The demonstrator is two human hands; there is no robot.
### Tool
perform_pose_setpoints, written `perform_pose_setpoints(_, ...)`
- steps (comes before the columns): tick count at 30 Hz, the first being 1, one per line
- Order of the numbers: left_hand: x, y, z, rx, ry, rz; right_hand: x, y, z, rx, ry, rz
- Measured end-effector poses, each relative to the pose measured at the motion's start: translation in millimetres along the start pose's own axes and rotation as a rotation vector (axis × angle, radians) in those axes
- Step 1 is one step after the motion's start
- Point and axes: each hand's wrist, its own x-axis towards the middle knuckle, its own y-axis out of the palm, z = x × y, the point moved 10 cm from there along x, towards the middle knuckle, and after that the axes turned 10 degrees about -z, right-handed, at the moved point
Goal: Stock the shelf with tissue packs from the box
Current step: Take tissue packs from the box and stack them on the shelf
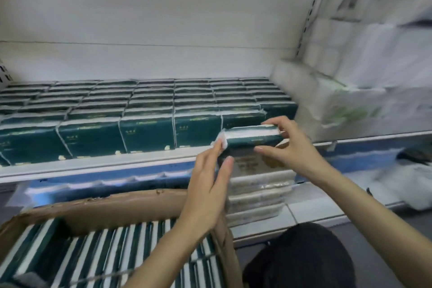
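A plain white back panel [152, 18] rises behind, evenly lit. A slotted metal upright [311, 7] divides it from the next bay at right, stacked with white bundles [374, 42] (blurred, labels unreadable). Pale tiles [311, 214] show low down.

Above and to the right of the right hand [292, 147], blurred white paper-roll bundles [327, 100] are stacked just beside a slotted metal upright [308, 11]. Farther right and lower lies crumpled white plastic [416, 184].
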Motion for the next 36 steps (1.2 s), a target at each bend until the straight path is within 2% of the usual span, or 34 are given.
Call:
perform_pose_setpoints(3, 11.2, 27.3, -11.3, 0.01, 0.017, 0.054, 13.2, -25.2, -11.9, -0.182, -0.106, -0.027)
perform_pose_setpoints(6, 21.8, 40.2, -23.5, 0.083, 0.081, 0.1, 26.9, -47.0, -30.0, -0.338, -0.115, -0.01)
perform_pose_setpoints(9, 46.9, 22.3, -32.6, 0.202, 0.161, 0.021, 39.0, -70.8, -46.4, -0.581, -0.107, -0.015)
perform_pose_setpoints(13, 89.1, -15.6, -34.0, 0.54, 0.33, -0.065, 51.5, -78.5, -58.2, -0.788, -0.143, -0.05)
perform_pose_setpoints(16, 113.7, -38.3, -18.5, 0.744, 0.317, -0.06, 62.5, -66.8, -63.9, -0.894, -0.193, -0.064)
perform_pose_setpoints(22, 132.1, -65.5, -4.1, 0.981, 0.312, -0.039, 80.3, -47.2, -73.9, -0.846, -0.199, -0.081)
perform_pose_setpoints(26, 136.8, -68.9, 4.6, 1.103, 0.308, -0.001, 86.7, -32.4, -74.5, -0.888, -0.312, -0.071)
perform_pose_setpoints(30, 144.8, -70.6, 10.2, 1.175, 0.318, 0.018, 96.3, -19.2, -82.6, -0.771, -0.257, 0.044)
perform_pose_setpoints(36, 153.3, -74.7, 16.1, 1.234, 0.277, 0.066, 99.4, -6.1, -80.7, -0.694, -0.273, 0.107)
